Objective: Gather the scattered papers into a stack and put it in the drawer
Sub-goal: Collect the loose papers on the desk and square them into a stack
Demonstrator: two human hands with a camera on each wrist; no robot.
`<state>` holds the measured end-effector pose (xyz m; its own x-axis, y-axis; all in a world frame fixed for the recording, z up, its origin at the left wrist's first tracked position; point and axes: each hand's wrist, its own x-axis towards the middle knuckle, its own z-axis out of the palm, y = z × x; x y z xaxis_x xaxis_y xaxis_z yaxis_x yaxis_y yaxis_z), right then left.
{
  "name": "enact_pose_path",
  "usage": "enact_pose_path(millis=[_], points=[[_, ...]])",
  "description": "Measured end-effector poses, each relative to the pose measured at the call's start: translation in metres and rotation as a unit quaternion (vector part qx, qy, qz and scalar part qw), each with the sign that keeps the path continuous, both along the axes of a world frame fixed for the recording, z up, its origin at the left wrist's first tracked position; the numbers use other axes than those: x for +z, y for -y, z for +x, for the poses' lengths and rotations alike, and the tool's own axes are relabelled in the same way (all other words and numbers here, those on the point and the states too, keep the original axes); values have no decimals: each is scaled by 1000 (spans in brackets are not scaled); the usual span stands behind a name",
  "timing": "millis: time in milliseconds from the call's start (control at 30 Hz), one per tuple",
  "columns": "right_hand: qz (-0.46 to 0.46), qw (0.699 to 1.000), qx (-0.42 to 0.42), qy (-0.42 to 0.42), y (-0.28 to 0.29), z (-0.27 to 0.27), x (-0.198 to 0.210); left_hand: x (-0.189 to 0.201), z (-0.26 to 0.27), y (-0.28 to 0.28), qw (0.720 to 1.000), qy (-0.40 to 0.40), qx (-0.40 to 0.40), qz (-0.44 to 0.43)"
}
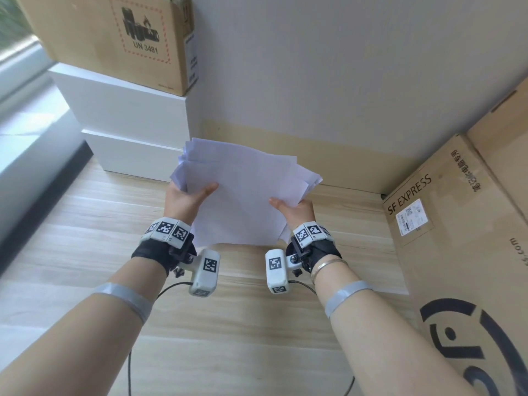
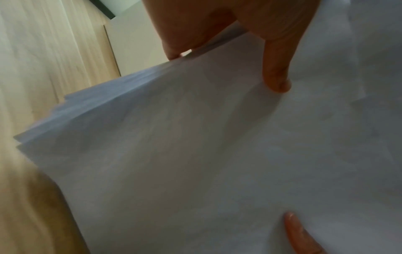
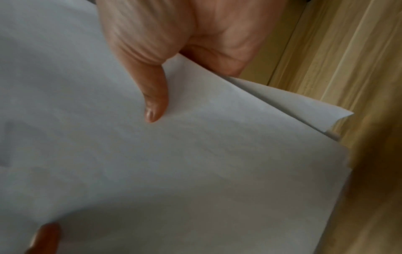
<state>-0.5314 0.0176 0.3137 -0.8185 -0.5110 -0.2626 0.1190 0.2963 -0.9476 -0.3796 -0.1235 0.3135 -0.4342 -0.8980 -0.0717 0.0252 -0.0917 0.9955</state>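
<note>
A loose stack of white papers (image 1: 243, 192) is held up above the wooden desk (image 1: 85, 238), its sheets uneven at the edges. My left hand (image 1: 187, 197) grips the stack's left side, thumb on top and fingers underneath. My right hand (image 1: 291, 208) grips the right side the same way. In the left wrist view the thumb (image 2: 277, 72) presses on the top sheet of the papers (image 2: 195, 154). In the right wrist view the thumb (image 3: 152, 96) lies on the papers (image 3: 174, 163), and a corner of a lower sheet sticks out. No drawer is in view.
White boxes (image 1: 128, 115) stand at the back left with a cardboard box (image 1: 120, 35) on top. Large cardboard boxes (image 1: 457, 224) marked SF EXPRESS line the right side. A wall (image 1: 343, 67) rises behind the desk.
</note>
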Motion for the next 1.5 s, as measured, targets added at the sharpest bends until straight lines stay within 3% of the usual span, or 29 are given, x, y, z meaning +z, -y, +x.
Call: enact_pose_path(millis=[133,433,767,1033,1233,1333,1500], points=[[-8,1000,21,-6,0,-1,6,7,0,1,999,-12,-17,-34],[-11,1000,24,5,4,3,0,31,-12,10,995,-73,63,-32],[-32,999,19,-1,11,5,-3,31,-21,28,991,-47,128,5],[8,1000,-29,4,17,10,-5,2,-2,22,998,-20,-50,-11],[-26,999,-26,24,11,3,4,-19,8,15,995,-2,-56,84],[-42,999,1,-2,10,3,8,-22,5,15,995,38,-56,70],[-130,990,-24,-51,17,3,21,-18,-2,12,996,64,-39,42]])
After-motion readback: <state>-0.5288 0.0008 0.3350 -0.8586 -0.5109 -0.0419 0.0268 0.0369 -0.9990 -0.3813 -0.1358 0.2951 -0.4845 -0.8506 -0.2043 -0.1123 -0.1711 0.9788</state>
